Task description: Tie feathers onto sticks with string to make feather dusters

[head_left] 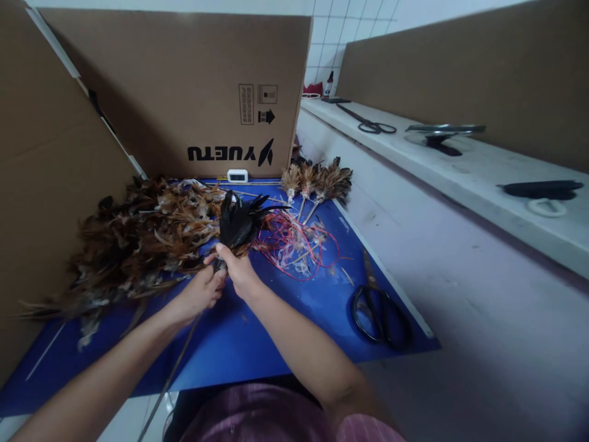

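Observation:
A feather duster with dark, glossy feathers is held over the middle of the blue table. My left hand is closed round the duster just below its feathers, and a thin stick runs down from it past the table's front edge. Directly above, my right hand grips the base of the feathers, its thumb pressed along them. What lies inside the fingers is hidden. A large heap of brown feathers spreads to the left. Tangled pink string lies just right of the duster.
Black-handled scissors rest on the blue table at right. Several small feather dusters lie at the back, near a white digital display. Cardboard walls the back and left. A ledge at right carries more scissors.

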`<state>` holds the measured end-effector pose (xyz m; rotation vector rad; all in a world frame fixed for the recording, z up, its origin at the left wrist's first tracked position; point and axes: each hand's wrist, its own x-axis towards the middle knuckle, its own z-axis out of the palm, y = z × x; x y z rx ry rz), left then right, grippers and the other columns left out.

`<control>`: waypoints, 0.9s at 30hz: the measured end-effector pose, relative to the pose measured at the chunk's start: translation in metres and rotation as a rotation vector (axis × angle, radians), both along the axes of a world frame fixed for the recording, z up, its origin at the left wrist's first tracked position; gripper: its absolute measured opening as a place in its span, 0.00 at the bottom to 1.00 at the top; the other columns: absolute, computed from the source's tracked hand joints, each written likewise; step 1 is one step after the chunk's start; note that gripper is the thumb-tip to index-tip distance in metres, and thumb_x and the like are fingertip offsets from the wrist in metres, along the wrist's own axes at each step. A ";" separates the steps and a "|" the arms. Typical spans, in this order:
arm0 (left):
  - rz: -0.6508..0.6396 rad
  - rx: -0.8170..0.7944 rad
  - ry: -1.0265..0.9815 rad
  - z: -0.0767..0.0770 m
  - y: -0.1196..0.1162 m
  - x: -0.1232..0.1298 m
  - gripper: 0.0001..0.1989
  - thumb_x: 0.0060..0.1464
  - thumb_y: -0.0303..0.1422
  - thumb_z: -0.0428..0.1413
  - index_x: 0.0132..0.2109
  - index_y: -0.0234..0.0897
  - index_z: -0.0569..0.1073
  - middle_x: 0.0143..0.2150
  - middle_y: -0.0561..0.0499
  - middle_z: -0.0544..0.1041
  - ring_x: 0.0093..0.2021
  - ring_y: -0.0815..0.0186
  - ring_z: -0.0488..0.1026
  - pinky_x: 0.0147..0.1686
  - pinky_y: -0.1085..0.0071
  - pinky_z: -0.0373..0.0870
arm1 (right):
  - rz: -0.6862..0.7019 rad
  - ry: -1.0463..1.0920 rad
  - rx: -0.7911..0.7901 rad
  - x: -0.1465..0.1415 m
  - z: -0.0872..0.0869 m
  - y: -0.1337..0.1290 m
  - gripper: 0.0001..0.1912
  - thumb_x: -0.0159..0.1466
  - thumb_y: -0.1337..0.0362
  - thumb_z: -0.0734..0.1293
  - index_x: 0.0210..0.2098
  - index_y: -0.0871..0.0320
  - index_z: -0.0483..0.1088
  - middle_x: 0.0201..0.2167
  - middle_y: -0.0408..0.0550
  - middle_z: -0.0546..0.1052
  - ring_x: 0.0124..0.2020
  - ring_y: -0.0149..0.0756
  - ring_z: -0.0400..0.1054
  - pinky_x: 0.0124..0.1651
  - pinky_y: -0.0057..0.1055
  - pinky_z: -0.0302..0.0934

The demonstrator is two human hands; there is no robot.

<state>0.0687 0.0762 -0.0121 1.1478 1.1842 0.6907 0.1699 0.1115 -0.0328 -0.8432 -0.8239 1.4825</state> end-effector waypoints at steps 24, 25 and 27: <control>-0.123 -0.405 -0.506 -0.004 0.019 -0.017 0.10 0.56 0.38 0.55 0.37 0.36 0.65 0.27 0.47 0.71 0.19 0.75 0.59 0.14 0.84 0.49 | 0.094 -0.057 0.042 0.003 -0.010 0.005 0.21 0.57 0.48 0.64 0.21 0.59 0.73 0.26 0.48 0.78 0.27 0.29 0.70 0.36 0.26 0.65; -0.135 -0.431 -0.515 -0.005 0.020 -0.019 0.11 0.55 0.39 0.56 0.38 0.36 0.65 0.27 0.48 0.70 0.19 0.76 0.58 0.13 0.85 0.47 | 0.099 -0.049 0.050 0.003 -0.010 0.005 0.21 0.57 0.48 0.64 0.21 0.59 0.73 0.26 0.48 0.78 0.29 0.30 0.70 0.40 0.27 0.65; -0.158 -0.468 -0.529 -0.007 0.022 -0.021 0.13 0.53 0.40 0.58 0.38 0.36 0.65 0.26 0.50 0.68 0.18 0.77 0.57 0.13 0.86 0.45 | 0.126 -0.035 0.065 0.004 -0.009 0.005 0.21 0.57 0.48 0.64 0.21 0.59 0.73 0.25 0.47 0.77 0.29 0.31 0.70 0.42 0.29 0.64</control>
